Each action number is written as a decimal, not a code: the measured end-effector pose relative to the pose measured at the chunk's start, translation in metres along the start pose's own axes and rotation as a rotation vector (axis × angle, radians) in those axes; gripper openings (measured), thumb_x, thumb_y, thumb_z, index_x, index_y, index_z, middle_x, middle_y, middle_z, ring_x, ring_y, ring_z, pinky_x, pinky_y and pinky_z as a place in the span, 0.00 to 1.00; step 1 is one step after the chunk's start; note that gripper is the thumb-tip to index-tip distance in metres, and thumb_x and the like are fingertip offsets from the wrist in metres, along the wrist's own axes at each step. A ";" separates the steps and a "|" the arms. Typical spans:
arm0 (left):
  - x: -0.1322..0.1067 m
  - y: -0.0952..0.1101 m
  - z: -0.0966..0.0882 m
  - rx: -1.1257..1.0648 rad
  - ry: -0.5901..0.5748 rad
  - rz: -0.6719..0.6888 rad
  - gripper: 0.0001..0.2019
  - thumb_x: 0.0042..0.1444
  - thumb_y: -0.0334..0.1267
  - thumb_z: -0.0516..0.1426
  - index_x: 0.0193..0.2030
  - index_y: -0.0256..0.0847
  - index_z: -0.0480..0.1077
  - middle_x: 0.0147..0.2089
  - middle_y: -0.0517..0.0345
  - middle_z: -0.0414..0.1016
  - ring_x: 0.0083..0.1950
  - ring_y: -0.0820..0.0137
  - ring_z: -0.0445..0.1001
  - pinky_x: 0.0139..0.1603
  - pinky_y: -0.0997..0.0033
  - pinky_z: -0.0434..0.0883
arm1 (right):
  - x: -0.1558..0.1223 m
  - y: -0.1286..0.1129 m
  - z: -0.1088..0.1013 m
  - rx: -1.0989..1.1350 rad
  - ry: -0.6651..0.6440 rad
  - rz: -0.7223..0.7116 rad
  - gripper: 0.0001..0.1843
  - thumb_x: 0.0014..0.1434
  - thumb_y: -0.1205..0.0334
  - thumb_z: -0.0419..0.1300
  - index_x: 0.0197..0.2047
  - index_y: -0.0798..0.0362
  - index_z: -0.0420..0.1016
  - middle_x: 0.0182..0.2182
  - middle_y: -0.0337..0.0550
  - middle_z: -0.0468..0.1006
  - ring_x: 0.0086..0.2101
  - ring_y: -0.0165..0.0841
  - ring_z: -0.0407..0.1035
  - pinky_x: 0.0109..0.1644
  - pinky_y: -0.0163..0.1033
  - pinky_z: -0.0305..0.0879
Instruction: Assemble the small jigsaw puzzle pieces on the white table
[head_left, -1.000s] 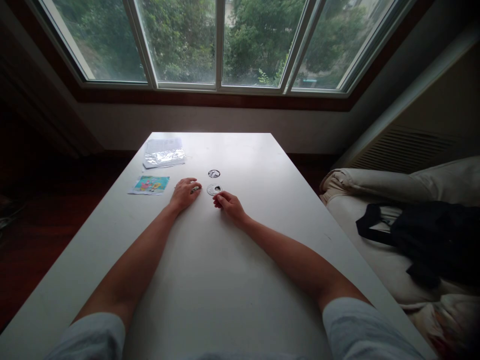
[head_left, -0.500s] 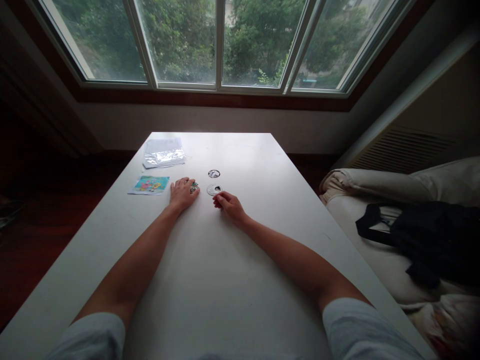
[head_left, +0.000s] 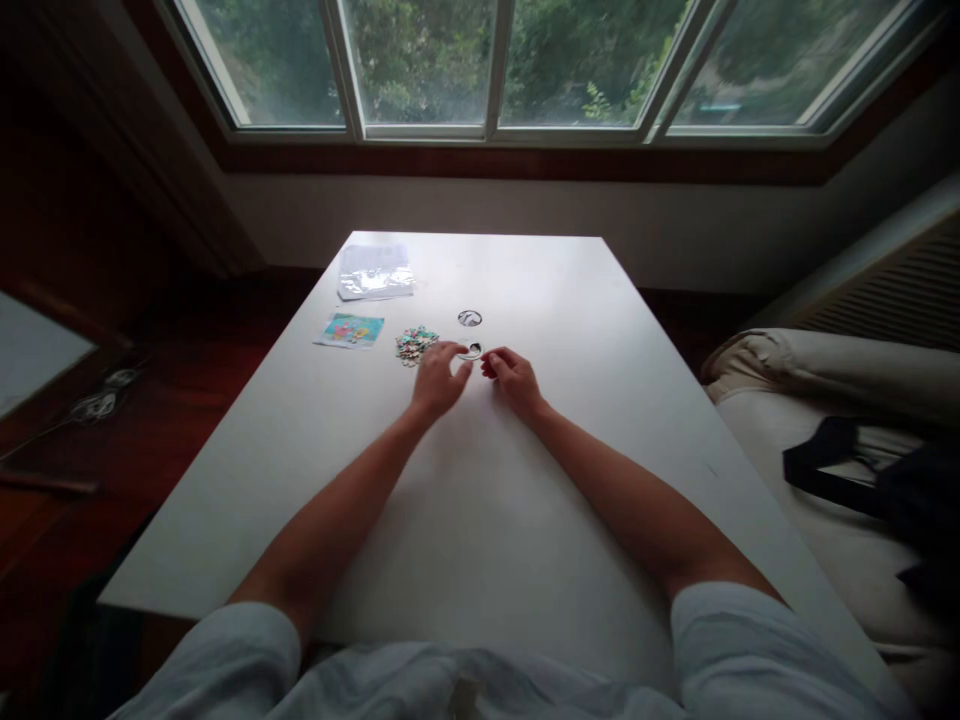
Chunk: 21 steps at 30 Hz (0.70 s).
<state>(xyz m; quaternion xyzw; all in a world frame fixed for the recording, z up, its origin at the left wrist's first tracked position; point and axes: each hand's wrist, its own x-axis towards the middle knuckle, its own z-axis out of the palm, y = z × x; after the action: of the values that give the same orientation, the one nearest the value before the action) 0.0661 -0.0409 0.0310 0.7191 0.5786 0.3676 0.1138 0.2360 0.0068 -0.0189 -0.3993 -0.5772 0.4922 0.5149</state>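
Note:
My left hand (head_left: pixel 439 379) reaches over the white table with thumb and fingers apart, at the near left side of a round disc (head_left: pixel 474 351) with a dark spot; whether it touches the disc I cannot tell. To the right of that disc, my right hand (head_left: pixel 516 380) has its fingers curled and pinched together; anything between them is too small to make out. A second round black-and-white disc (head_left: pixel 470 318) lies just beyond the first. Left of my left hand is a heap of small multicoloured puzzle pieces (head_left: pixel 414 344), partly next to its fingers.
A colourful picture sheet (head_left: pixel 350 330) lies left of the heap, and a clear plastic bag with papers (head_left: pixel 375 272) lies behind it on the white table (head_left: pixel 480 520). A pale sofa (head_left: pixel 802 440) with dark cloth stands at the right, windows beyond the far edge.
My left hand has left the puzzle-piece heap, uncovering it, and moved right to the near disc. My right hand stays pinched beside that disc. The view has shifted left and downward.

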 end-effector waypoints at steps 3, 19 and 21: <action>-0.073 0.068 -0.018 -0.116 -0.144 0.149 0.14 0.67 0.48 0.52 0.55 0.50 0.72 0.59 0.45 0.71 0.62 0.55 0.67 0.65 0.44 0.63 | 0.001 0.002 -0.001 -0.035 0.032 -0.016 0.18 0.60 0.45 0.61 0.37 0.54 0.77 0.28 0.41 0.77 0.29 0.31 0.70 0.36 0.39 0.69; -0.461 -0.093 -0.254 -0.667 -1.275 -0.966 0.20 0.54 0.59 0.60 0.34 0.42 0.74 0.29 0.57 0.74 0.29 0.68 0.70 0.31 0.69 0.70 | -0.012 0.005 0.013 -0.182 0.110 -0.094 0.10 0.66 0.59 0.61 0.38 0.54 0.81 0.35 0.59 0.81 0.27 0.27 0.72 0.36 0.45 0.69; -0.502 -0.124 -0.275 -0.035 -0.876 -1.083 0.19 0.55 0.58 0.58 0.33 0.43 0.76 0.30 0.55 0.75 0.32 0.65 0.73 0.35 0.66 0.72 | -0.013 0.004 0.016 -0.177 0.092 -0.104 0.11 0.65 0.56 0.62 0.37 0.53 0.82 0.32 0.59 0.80 0.27 0.29 0.72 0.36 0.48 0.67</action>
<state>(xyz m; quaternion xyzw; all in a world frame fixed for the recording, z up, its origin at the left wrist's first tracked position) -0.2387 -0.5346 -0.0476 0.4093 0.7507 -0.0557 0.5156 0.2224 -0.0079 -0.0250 -0.4350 -0.6143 0.3929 0.5283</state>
